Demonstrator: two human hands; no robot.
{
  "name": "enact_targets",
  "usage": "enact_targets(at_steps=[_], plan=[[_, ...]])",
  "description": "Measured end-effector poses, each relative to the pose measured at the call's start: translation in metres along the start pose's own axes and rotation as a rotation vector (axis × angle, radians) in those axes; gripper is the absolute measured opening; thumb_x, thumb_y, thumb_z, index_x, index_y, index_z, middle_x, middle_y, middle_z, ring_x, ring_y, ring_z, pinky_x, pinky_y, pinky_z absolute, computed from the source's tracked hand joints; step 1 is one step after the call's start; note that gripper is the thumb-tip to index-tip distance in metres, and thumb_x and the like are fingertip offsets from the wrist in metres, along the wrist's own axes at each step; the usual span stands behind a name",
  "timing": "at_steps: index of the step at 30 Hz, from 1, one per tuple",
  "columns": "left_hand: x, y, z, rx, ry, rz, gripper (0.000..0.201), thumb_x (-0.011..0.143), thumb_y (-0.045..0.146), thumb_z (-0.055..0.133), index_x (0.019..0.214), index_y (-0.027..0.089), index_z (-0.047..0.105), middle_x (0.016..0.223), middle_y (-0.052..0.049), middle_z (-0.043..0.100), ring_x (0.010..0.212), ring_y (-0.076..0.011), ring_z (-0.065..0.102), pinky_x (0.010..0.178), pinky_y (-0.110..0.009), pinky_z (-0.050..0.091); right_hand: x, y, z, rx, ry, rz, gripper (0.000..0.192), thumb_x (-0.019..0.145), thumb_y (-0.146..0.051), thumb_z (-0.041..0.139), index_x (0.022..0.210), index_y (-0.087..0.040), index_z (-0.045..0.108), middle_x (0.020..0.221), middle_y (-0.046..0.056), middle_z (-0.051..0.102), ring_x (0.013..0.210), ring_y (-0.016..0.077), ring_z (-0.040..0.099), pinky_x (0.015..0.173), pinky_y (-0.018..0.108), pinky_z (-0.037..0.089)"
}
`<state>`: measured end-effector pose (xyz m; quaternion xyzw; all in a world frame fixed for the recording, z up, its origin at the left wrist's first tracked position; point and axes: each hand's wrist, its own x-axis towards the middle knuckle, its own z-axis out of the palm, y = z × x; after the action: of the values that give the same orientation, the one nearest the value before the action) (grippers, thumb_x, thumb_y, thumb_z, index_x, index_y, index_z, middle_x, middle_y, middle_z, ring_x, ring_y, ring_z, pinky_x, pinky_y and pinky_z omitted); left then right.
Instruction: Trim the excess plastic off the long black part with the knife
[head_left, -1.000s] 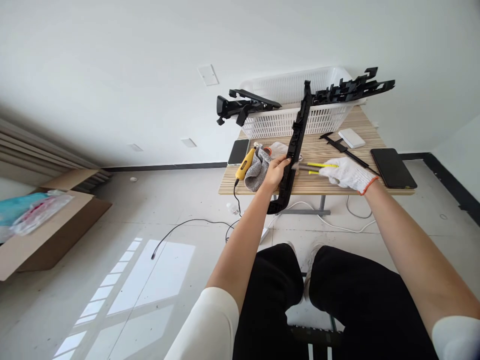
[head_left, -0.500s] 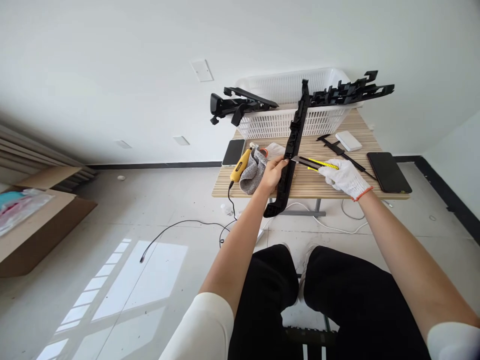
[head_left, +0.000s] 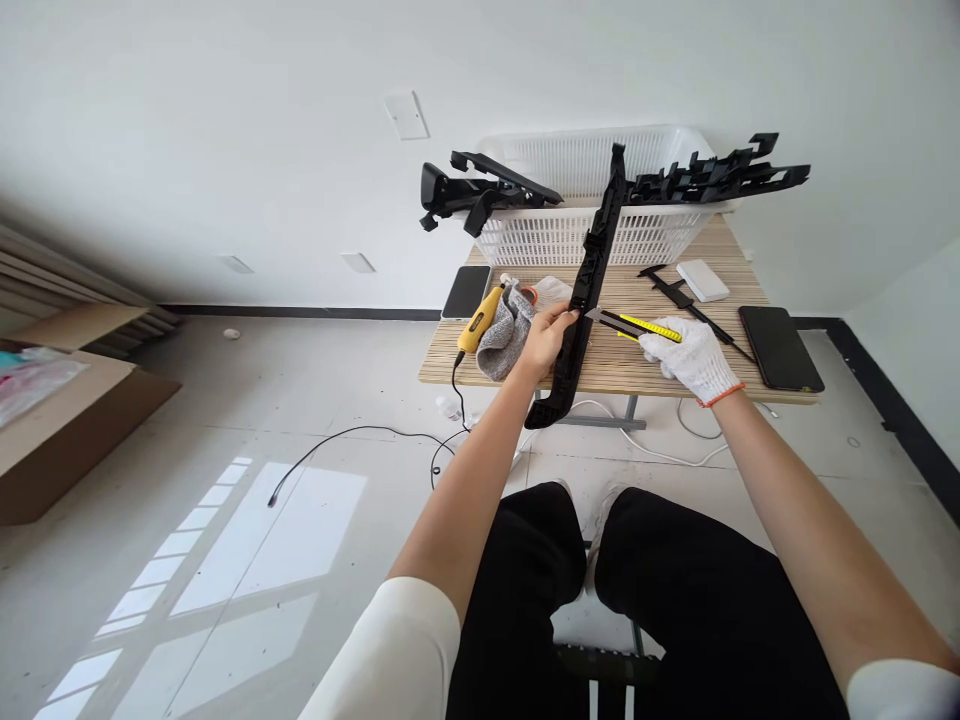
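Note:
My bare left hand (head_left: 546, 341) grips a long black plastic part (head_left: 592, 270) near its lower third; the part slants from below the table's front edge up to the white basket. In a white knit glove, my right hand (head_left: 694, 357) holds a yellow utility knife (head_left: 637, 326). Its blade tip touches the black part's right edge beside my left fingers.
The wooden table (head_left: 622, 365) carries a white basket (head_left: 592, 230) with two more black parts across its rim, a yellow power tool (head_left: 480, 320), a grey glove (head_left: 504, 335), two phones, a white box and a black strip. Cables lie on the floor; a cardboard box (head_left: 52, 420) stands left.
The knife has moved left until its blade meets the black part. The view has shifted slightly; my left hand keeps its hold.

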<state>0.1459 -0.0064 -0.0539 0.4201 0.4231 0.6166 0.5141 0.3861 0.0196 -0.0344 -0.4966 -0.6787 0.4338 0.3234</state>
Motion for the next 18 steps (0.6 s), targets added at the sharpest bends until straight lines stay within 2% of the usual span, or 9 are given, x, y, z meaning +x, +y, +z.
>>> enact_targets(at_steps=[8, 18], plan=[[-0.0012, 0.0037, 0.002, -0.032, -0.005, -0.013, 0.012, 0.087, 0.027, 0.07, 0.088, 0.016, 0.073, 0.067, 0.001, 0.064, 0.055, -0.0106, 0.06, 0.064, -0.028, 0.063, 0.0001, -0.0077, 0.0027, 0.009, 0.027, 0.078, 0.022, 0.079, -0.036, 0.076, 0.088, -0.018, 0.068, 0.053, -0.004, 0.053, 0.039, 0.0078, 0.04, 0.033, 0.021, 0.028], [-0.0022, 0.0039, 0.002, -0.018, 0.0, -0.001, 0.013, 0.089, 0.025, 0.067, 0.089, 0.014, 0.074, 0.068, 0.0, 0.067, 0.054, -0.0109, 0.061, 0.061, -0.027, 0.062, 0.0062, -0.0021, -0.0004, 0.022, -0.057, 0.121, 0.028, 0.076, -0.04, 0.083, 0.078, -0.021, 0.064, 0.051, -0.003, 0.051, 0.039, 0.0077, 0.038, 0.033, 0.021, 0.025]])
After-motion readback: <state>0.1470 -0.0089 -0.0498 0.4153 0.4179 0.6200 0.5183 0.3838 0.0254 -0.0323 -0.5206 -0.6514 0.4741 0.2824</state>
